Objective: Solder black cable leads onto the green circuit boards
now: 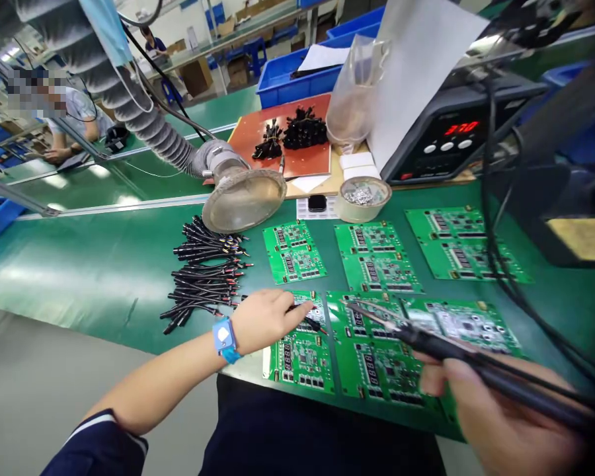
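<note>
My left hand (268, 320), with a blue wrist strap (225, 336), is closed on a short black cable (313, 324). It rests over the upper part of a green circuit board (305, 363) at the bench's front edge. My fingers hide part of the cable. On the right, my right hand (506, 403) grips the black handle of a soldering iron (441, 347). Its metal tip points left, above another circuit board (377, 357) and apart from the cable. A thin wire or tube runs beside the tip.
Bundled black cables (205, 277) lie left of the boards. Further boards (377, 258) sit behind. A fume extractor hood (245, 201) hangs over the bench. A small round container (364, 198) of metal bits stands near the soldering station (456, 135). The iron's cord (500, 264) drapes at right.
</note>
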The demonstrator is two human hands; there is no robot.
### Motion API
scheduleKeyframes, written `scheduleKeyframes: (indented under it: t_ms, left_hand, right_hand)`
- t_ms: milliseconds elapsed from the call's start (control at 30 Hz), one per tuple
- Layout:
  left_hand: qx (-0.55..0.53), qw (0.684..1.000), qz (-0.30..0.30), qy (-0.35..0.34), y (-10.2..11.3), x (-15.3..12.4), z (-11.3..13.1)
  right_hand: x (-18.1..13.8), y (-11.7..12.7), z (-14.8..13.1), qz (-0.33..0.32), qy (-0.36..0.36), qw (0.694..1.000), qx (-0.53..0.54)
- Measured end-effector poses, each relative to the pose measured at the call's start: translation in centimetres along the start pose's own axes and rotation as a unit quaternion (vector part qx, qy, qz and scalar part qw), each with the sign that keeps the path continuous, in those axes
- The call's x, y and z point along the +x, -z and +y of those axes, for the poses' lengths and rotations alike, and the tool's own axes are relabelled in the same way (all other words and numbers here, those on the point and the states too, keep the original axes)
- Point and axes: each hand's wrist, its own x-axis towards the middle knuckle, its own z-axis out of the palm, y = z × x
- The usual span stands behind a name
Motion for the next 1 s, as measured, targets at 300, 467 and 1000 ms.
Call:
scheduleKeyframes:
  t_ms: [300,467,1000]
  left_hand:
    - [-0.024,1.0,-0.01,0.004,-0.6,0.9,-0.1]
    - [-0.023,1.0,-0.008,0.007,-0.8,0.9,0.0]
    - [-0.068,0.996,0.051,0.033,-1.4,0.5,0.6]
  right_hand:
    - [-2.2,-2.8,-0.2,0.013,0.025,1.0,-0.007]
    - [-2.0,-2.6,-0.6,-0.011,0.015,0.999,-0.034]
    - [-1.8,-2.7,-0.6,-0.032,0.066,0.994,-0.083]
